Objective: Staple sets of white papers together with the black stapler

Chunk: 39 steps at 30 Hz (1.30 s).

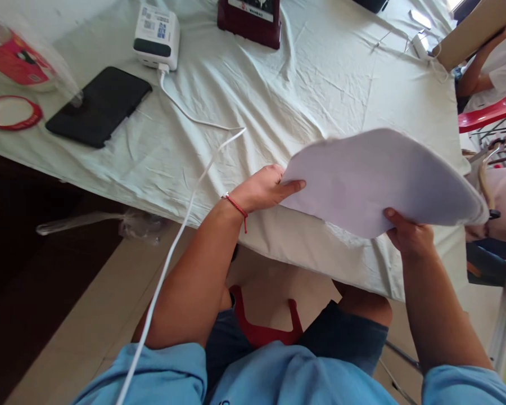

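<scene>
Between my two hands is a stack of white paper (362, 177), bent in a curve above the front part of the cloth-covered table. My left hand (270, 188) grips its left end, thumb on top and fingers underneath. Along the near edge, toward the right, my right hand (411, 232) pinches the sheets with the thumb on top; its other fingers are mostly hidden below. The far right corner of the stack shows several layered edges. A red string bracelet circles my left wrist.
A light green cloth (320, 84) covers the table. At left lie a black phone (99, 107), a red tape roll (12, 112) and a plastic jar (14, 56). A white cable (172, 242) runs from a white power adapter (157, 36) past my left arm. Another person holds cardboard (472, 31).
</scene>
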Tool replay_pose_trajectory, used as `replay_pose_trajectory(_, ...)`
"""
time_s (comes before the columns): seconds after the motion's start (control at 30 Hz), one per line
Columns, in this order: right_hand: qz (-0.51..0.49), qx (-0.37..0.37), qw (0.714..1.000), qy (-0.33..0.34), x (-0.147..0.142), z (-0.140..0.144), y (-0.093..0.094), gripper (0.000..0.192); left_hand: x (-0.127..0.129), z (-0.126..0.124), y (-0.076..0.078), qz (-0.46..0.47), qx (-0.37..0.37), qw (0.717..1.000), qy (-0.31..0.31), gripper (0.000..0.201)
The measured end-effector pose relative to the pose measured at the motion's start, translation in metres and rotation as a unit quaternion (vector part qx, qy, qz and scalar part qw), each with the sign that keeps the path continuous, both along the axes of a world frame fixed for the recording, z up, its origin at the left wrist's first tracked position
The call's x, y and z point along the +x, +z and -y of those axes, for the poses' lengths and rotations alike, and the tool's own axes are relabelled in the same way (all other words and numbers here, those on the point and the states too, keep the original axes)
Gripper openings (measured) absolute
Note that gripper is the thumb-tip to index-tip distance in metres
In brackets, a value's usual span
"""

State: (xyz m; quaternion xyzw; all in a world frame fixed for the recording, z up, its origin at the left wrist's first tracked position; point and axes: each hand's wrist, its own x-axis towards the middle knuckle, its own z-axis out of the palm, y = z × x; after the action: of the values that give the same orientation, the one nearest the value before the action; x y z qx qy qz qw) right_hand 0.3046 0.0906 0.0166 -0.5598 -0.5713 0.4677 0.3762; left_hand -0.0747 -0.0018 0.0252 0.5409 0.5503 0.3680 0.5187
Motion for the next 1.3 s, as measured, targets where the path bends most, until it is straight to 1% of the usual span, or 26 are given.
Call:
replay_pose_trajectory(0.03,-0.020,0.004,0.999,-0.026,-0.004,0.004,0.000,0.054,0.001,0.000,0.001,0.012,-0.006,1.000,0.000,0.044)
replay_pose_trajectory(0.1,-0.030,-0.021,0.998,-0.041,-0.005,0.012,0.002,0.054,0.002,-0.001,0.006,0.002,-0.023,1.000,-0.008,0.041)
replay_pose_trajectory(0.2,0.004,-0.128,0.992,-0.014,0.010,0.020,0.005,0.044,0.003,-0.003,0.015,-0.066,-0.065,0.994,-0.051,0.043)
replay_pose_trajectory(0.23,0.016,-0.155,0.988,0.000,0.019,0.021,0.007,0.042,0.004,-0.003,0.018,-0.082,-0.076,0.991,-0.072,0.044)
replay_pose_trajectory(0.27,0.023,-0.165,0.986,0.010,0.027,0.022,0.009,0.042,0.005,-0.004,0.020,-0.091,-0.082,0.988,-0.095,0.045)
replay_pose_trajectory(0.37,0.036,-0.133,0.990,0.010,0.047,0.024,0.023,0.039,0.013,-0.006,0.024,-0.105,-0.083,0.978,-0.157,0.043)
replay_pose_trajectory(0.43,0.067,-0.106,0.992,0.019,0.052,0.025,0.036,0.043,0.021,-0.008,0.023,-0.110,-0.072,0.971,-0.201,0.041)
replay_pose_trajectory(0.53,0.127,-0.073,0.988,0.052,0.048,0.029,0.054,0.050,0.036,-0.011,0.021,-0.122,-0.029,0.959,-0.255,0.044)
replay_pose_trajectory(0.63,0.178,-0.033,0.979,0.096,0.041,0.035,0.065,0.052,0.052,-0.012,0.017,-0.139,0.026,0.948,-0.287,0.046)
replay_pose_trajectory(0.7,0.211,-0.031,0.970,0.121,0.035,0.038,0.068,0.047,0.059,-0.012,0.015,-0.147,0.044,0.942,-0.300,0.047)
replay_pose_trajectory(0.77,0.236,-0.036,0.963,0.128,0.028,0.040,0.068,0.036,0.064,-0.011,0.013,-0.151,0.043,0.940,-0.303,0.048)
replay_pose_trajectory(0.8,0.244,-0.042,0.961,0.123,0.023,0.040,0.067,0.032,0.064,-0.012,0.011,-0.150,0.035,0.943,-0.294,0.047)
replay_pose_trajectory(0.87,0.245,-0.070,0.962,0.098,0.013,0.038,0.065,0.031,0.063,-0.013,0.009,-0.145,0.011,0.956,-0.255,0.037)
replay_pose_trajectory(0.97,0.185,-0.191,0.962,0.055,0.002,0.029,0.057,0.033,0.057,-0.017,0.007,-0.162,0.002,0.972,-0.170,0.018)
replay_pose_trajectory(1.03,0.135,-0.267,0.953,0.039,-0.002,0.021,0.051,0.038,0.055,-0.019,0.005,-0.185,0.000,0.976,-0.112,0.008)
replay_pose_trajectory(1.07,0.117,-0.294,0.948,0.035,-0.003,0.017,0.049,0.039,0.055,-0.020,0.004,-0.198,-0.007,0.977,-0.081,0.006)
replay_pose_trajectory(1.17,0.092,-0.330,0.939,0.014,-0.003,0.007,0.041,0.038,0.060,-0.022,-0.001,-0.234,-0.033,0.972,0.011,0.017)
replay_pose_trajectory(1.3,0.087,-0.335,0.938,-0.023,-0.005,-0.004,0.036,0.035,0.070,-0.026,-0.011,-0.252,-0.037,0.963,0.092,0.029)
